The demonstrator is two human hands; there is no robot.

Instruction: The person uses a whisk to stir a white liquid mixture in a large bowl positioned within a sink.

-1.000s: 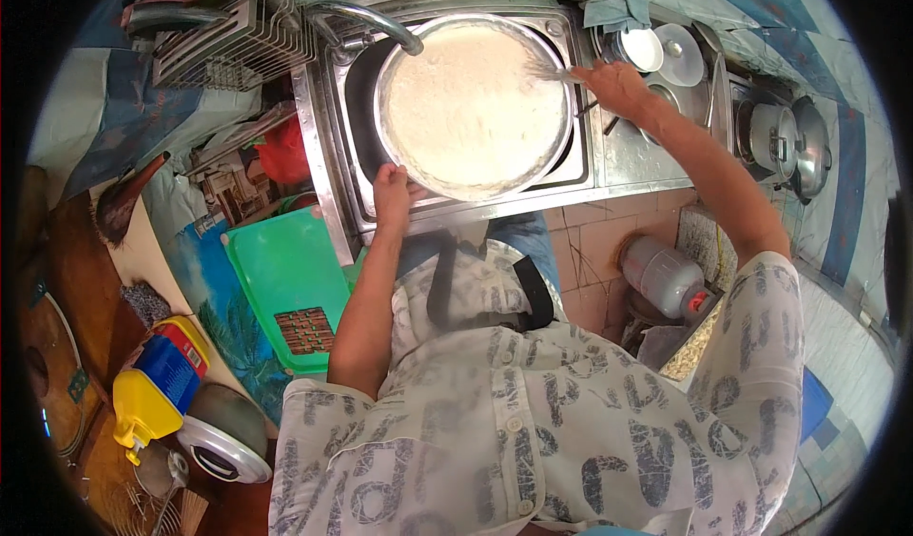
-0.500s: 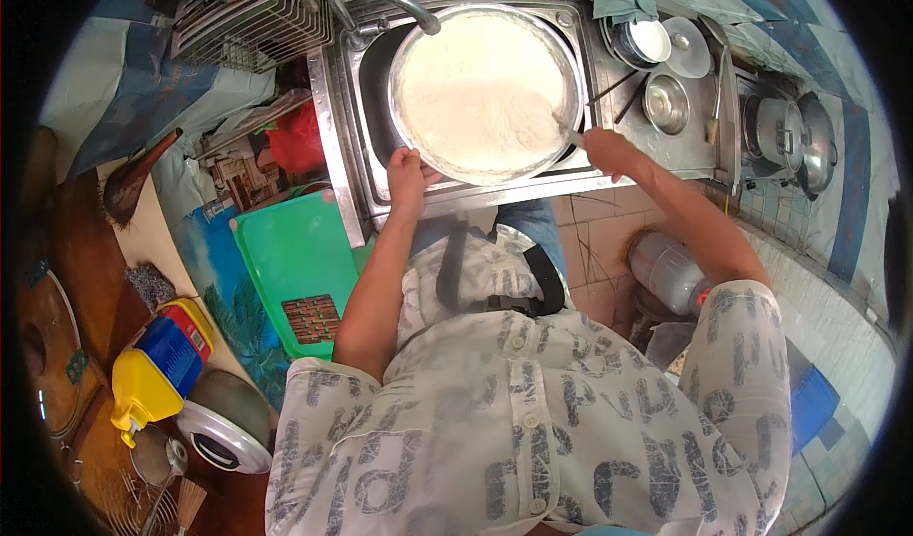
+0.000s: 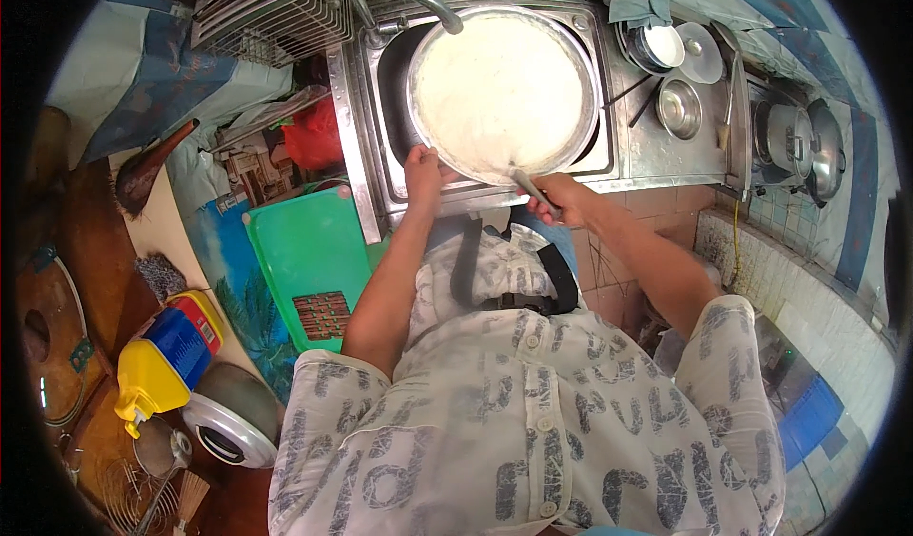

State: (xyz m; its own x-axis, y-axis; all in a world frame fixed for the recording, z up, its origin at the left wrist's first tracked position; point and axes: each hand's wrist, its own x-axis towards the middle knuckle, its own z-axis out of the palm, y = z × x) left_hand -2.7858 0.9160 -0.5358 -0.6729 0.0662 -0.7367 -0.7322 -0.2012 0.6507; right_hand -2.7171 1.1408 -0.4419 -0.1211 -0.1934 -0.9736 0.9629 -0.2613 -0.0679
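Note:
A wide round metal basin [image 3: 592,127] sits over the sink [image 3: 390,89], full of pale cream batter [image 3: 499,84]. At the basin's near left rim, my left hand [image 3: 425,176] is closed on the edge. My right hand [image 3: 563,201] grips the grey handle of a stirring utensil [image 3: 533,190] near the front rim. The utensil's far end dips into the batter, so its head is hidden.
A curved faucet [image 3: 409,3] reaches over the basin's far left edge. Bowls [image 3: 679,108] and a lid [image 3: 701,53] stand on the right counter, with pots [image 3: 785,136] beyond. A green tray [image 3: 309,241] lies at left, near a yellow jug [image 3: 152,374].
My right hand has swept the utensil left and nearer along the basin's rim, from its right side to the front. The left hand keeps its hold, while the whole view has shifted slightly.

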